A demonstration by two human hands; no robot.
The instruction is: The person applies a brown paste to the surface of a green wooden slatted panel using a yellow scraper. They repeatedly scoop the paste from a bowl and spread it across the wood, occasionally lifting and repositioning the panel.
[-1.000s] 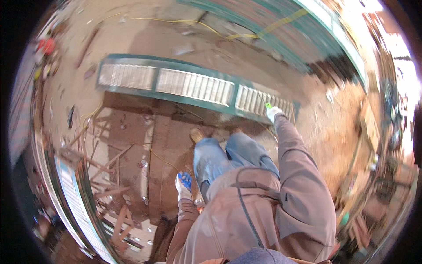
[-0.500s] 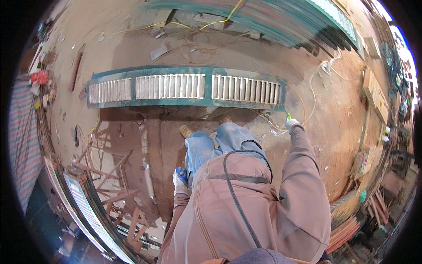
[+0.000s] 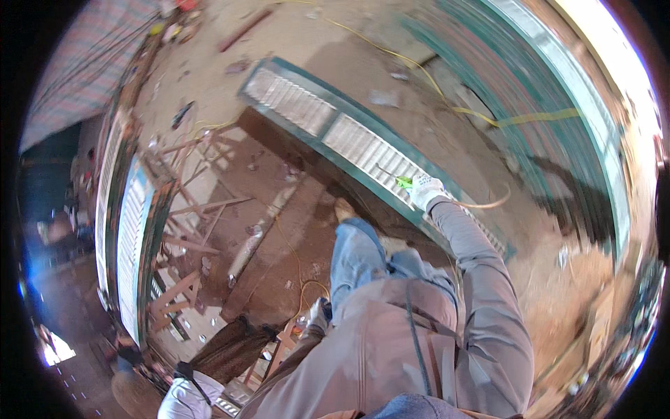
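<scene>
My right hand [image 3: 426,190], in a white glove, is closed around a green air blow gun [image 3: 403,182] with a thin nozzle. A tan hose [image 3: 488,205] trails from beside that hand. Beneath the tool lies a long green shutter panel [image 3: 331,127] with pale slatted sections, slanting from upper left to lower right. The nozzle is over the slats; whether it touches them I cannot tell. My left hand [image 3: 319,314], also gloved, hangs low beside my left thigh, its fingers too small and partly hidden to read.
Green panels are stacked [image 3: 530,105] at the upper right. Wooden trestles [image 3: 199,209] and upright shutters [image 3: 135,244] stand on the left. A yellow hose [image 3: 419,66] crosses the dirt floor. At lower left another person [image 3: 192,394] in a white top is close by.
The view has turned, so the panel now slants. My right hand has moved with the blow gun from beside the panel's right end to over its slats. Another person has come into view.
</scene>
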